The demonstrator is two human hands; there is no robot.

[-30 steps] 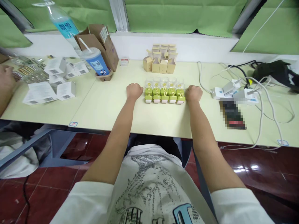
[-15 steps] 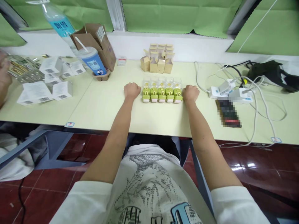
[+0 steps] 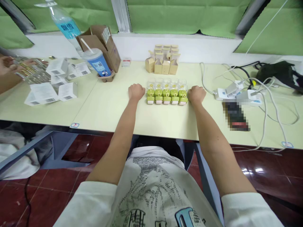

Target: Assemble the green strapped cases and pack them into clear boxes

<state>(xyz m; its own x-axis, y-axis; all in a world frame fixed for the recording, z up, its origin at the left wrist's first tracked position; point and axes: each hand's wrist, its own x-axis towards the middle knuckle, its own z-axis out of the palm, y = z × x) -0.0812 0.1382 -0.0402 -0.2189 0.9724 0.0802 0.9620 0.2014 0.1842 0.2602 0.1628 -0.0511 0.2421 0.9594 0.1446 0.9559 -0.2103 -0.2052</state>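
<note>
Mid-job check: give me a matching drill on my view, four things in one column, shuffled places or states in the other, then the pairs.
1. Green-lidded containers
2. Left hand
3. Right hand
4. Small tan boxes

A. Grouped near the white wall, several flaps raised
B. Fist nearer the blue cup
C. In rows between two fists
D. Fist nearer the white power strip

Pairs: 1-C, 2-B, 3-D, 4-A

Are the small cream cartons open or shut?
Several cartons are open, flaps standing up, behind the green containers; cannot tell for all.
</note>
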